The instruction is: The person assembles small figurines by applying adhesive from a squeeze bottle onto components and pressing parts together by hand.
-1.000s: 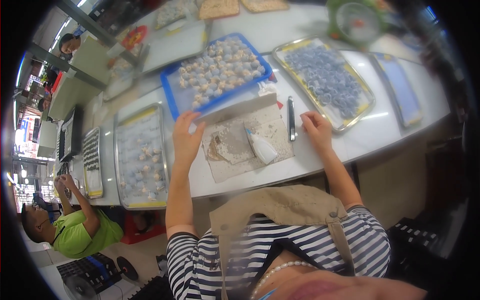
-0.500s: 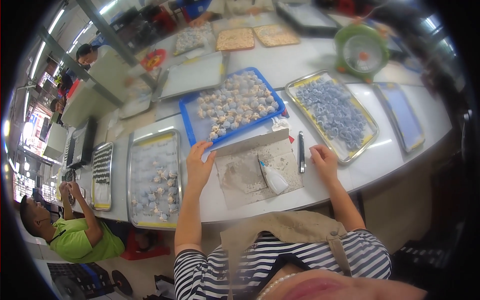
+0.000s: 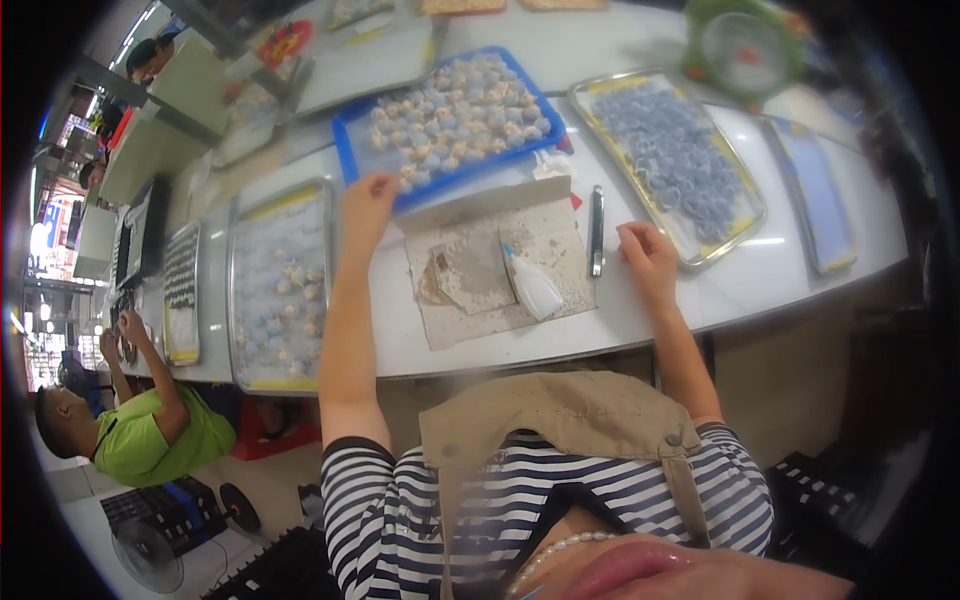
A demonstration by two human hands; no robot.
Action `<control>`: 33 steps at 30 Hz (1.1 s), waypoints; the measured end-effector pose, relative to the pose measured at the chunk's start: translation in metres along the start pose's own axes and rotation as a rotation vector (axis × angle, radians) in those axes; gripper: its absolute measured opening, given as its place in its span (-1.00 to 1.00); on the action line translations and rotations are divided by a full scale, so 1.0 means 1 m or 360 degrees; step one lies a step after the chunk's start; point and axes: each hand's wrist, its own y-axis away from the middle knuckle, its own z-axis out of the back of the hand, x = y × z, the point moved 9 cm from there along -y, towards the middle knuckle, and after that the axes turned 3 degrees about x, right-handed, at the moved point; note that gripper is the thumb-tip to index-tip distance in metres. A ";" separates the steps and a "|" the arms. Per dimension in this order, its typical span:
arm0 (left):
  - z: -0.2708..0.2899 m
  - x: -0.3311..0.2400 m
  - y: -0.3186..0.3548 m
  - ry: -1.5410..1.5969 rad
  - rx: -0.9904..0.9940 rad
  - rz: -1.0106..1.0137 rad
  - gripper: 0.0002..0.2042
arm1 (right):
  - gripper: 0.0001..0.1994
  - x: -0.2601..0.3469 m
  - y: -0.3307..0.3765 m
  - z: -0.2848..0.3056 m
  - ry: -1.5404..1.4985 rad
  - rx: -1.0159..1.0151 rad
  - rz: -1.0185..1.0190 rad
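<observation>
My left hand [image 3: 368,208] is at the near left corner of a blue tray [image 3: 440,187], with fingers pinched together at its rim. Whatever is between the fingertips is too small to make out. Many small round pale-blue and cream pieces [image 3: 460,115] fill the tray. Loosely curled, my right hand [image 3: 650,262] rests over the white table beside a slim black-and-silver tool [image 3: 597,232]; its fingertips hide anything held. Between my hands lies a stained cardboard sheet [image 3: 450,325] with a raised back flap. On it is a white squeeze bottle [image 3: 538,288] with a blue tip, lying tilted.
To the right stands a metal tray [image 3: 755,215] of blue-grey ring-like pieces, with a narrower tray [image 3: 815,200] beyond. A green fan [image 3: 742,50] stands behind. At left is a metal tray [image 3: 240,340] with scattered pieces; a co-worker in a green shirt [image 3: 165,430] sits past it.
The whole view has shifted, so the table sits higher in the picture. My left thumb and finger, apart before, have come together at the blue tray's corner. My right hand stays beside the slim tool.
</observation>
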 end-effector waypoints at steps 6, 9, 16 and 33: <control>-0.015 0.008 -0.015 0.0142 0.0141 0.0070 -0.82 | -0.87 0.008 0.001 0.000 -0.0026 0.0004 0.0018; -0.022 0.013 -0.018 0.0196 0.0254 0.0081 -0.81 | -0.87 0.002 0.003 0.000 -0.0012 0.0003 0.0006; -0.027 0.015 -0.015 0.0267 0.0397 0.0034 -0.75 | -0.87 0.002 0.006 0.001 0.0077 0.0005 -0.0028; -0.012 -0.032 0.099 0.1483 0.0075 0.0213 -0.74 | -0.64 0.069 0.064 -0.098 0.0540 0.0623 0.0611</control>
